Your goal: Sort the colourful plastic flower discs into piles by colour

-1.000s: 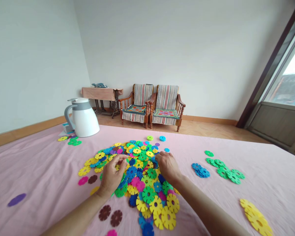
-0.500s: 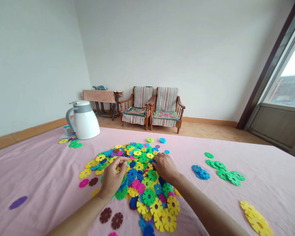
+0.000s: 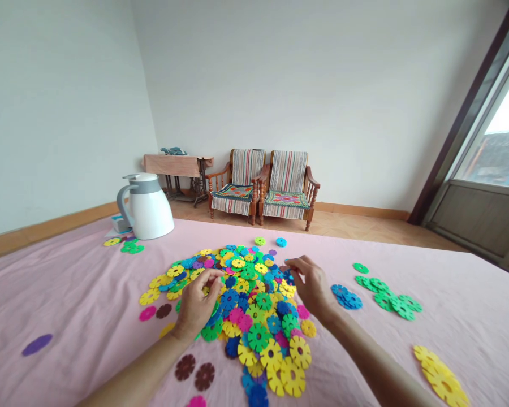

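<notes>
The left hand (image 3: 199,297) is held above the left side of a heap of slotted plastic flower discs (image 3: 258,337), its fingers curled towards the thumb; whether a disc is pinched there cannot be told. The right hand (image 3: 316,285) is held at the heap's upper right edge, its fingers bent down near a few discs; its grip cannot be made out either. The heap is spread between the hands and towards the viewer, on a pink cloth (image 3: 93,305). To the right of the right hand, blue discs (image 3: 346,297) are grouped nearest, green discs (image 3: 390,299) are laid farther out, and yellow discs (image 3: 441,376) are overlapped nearer the viewer. Two brown discs (image 3: 185,367) are placed near the left forearm.
</notes>
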The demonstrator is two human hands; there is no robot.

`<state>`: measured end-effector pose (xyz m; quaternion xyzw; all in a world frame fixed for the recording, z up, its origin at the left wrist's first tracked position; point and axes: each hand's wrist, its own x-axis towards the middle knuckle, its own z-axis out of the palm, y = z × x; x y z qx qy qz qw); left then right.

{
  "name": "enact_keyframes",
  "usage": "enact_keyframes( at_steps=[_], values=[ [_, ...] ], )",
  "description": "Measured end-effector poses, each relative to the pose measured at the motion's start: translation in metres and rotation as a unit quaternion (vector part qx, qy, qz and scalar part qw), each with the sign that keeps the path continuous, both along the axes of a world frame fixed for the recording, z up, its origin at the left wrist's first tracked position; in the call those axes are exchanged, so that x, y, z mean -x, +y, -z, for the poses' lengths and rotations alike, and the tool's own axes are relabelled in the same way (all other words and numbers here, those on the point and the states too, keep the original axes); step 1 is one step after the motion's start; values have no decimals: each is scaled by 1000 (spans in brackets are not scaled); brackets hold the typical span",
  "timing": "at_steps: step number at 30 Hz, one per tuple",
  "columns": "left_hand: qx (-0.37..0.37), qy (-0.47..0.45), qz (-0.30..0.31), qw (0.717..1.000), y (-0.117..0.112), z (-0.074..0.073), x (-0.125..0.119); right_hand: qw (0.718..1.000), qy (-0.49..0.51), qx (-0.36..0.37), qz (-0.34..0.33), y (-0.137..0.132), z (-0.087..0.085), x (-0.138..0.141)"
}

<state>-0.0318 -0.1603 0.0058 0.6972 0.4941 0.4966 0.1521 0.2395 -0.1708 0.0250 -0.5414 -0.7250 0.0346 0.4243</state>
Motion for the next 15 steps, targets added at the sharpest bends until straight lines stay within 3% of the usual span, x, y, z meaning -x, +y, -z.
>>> enact_keyframes(
  at_steps=[5,8,11,15],
  values=[
    [-3,3,-2,1000,2,3,0,983,-19,98,155,2,10,-69],
    [-6,6,-1,1000,2,3,0,972,-26,131,196,-1,21,-95],
    [-8,4,0,1000,1,1,-1,971,-38,126,202,-2,27,-94],
    [-4,0,-3,1000,0,-1,-2,982,-62,125,130,7,25,-58]
  ],
)
